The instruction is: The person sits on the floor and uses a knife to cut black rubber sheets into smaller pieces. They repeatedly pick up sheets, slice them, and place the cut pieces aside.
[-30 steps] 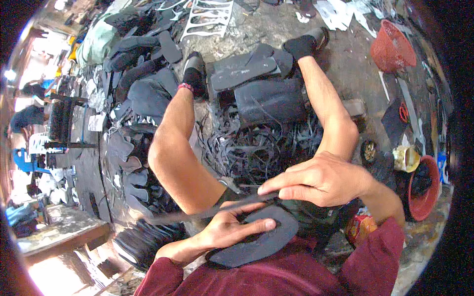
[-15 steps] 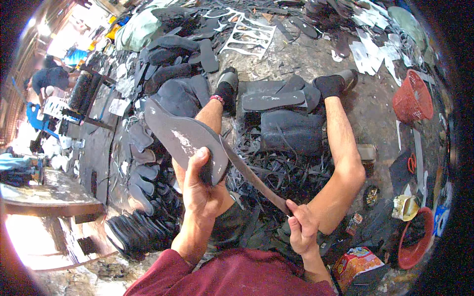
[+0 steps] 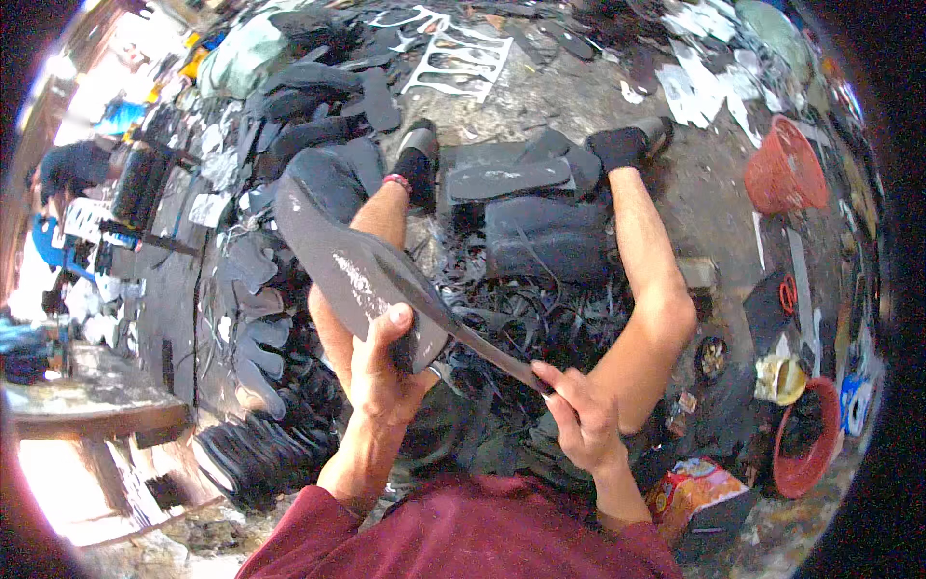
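Observation:
My left hand (image 3: 379, 378) grips a grey, scuffed shoe sole (image 3: 340, 259) near its heel end, the thumb lying across its face. The sole's wider end points up and to the left. From the sole's right edge a narrow dark strip (image 3: 494, 355) stretches toward me. My right hand (image 3: 585, 420) pinches the near end of that strip between thumb and fingers. Where exactly the strip joins the sole is hard to make out. Beneath both hands, between my legs, lies a heap of thin black scraps (image 3: 482, 304).
Beyond the scraps are a dark pad (image 3: 550, 241) and another sole (image 3: 509, 179). Stacked soles (image 3: 260, 458) lie at left near a wooden bench (image 3: 101, 413). At right are a red basket (image 3: 786, 172), scissors (image 3: 788, 294) and a red bowl (image 3: 779, 454). Another person (image 3: 72, 172) bends at far left.
The whole view has shifted a little. The sole is turned slightly, showing more of its dark right edge. Both hands keep their hold, and the strip between them looks straighter.

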Motion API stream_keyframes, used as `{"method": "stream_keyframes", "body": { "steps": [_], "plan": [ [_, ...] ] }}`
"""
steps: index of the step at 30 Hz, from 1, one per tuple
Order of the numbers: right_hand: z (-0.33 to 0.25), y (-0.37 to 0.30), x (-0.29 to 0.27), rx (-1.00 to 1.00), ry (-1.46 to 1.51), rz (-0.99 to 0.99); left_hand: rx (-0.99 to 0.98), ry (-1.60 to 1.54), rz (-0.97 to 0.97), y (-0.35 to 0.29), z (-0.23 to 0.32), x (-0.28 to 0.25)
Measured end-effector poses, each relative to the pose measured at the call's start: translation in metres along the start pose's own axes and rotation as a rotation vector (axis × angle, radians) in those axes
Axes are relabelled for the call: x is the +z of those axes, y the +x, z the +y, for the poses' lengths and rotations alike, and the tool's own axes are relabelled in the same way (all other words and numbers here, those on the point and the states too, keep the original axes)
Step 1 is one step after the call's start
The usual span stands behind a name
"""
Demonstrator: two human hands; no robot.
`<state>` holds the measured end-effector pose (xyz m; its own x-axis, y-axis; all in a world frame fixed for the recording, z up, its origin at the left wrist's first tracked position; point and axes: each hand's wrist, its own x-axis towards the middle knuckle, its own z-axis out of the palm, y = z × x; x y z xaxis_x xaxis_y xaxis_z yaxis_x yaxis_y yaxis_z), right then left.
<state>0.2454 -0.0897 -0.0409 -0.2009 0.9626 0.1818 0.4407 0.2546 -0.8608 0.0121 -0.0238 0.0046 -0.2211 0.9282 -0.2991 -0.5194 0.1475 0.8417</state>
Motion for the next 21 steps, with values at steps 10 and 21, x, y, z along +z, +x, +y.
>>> {"method": "stream_keyframes", "body": {
  "steps": [10, 21],
  "plan": [
    [-0.01, 0.061, 0.032, 0.211, 0.884, 0.349, 0.751, 0.24, -0.705, 0.055, -0.058, -0.055],
    [0.01, 0.08, 0.016, 0.512, 0.934, 0.45, -0.449, -0.028, -0.398, 0.009, -0.071, -0.056]
  ]
}}
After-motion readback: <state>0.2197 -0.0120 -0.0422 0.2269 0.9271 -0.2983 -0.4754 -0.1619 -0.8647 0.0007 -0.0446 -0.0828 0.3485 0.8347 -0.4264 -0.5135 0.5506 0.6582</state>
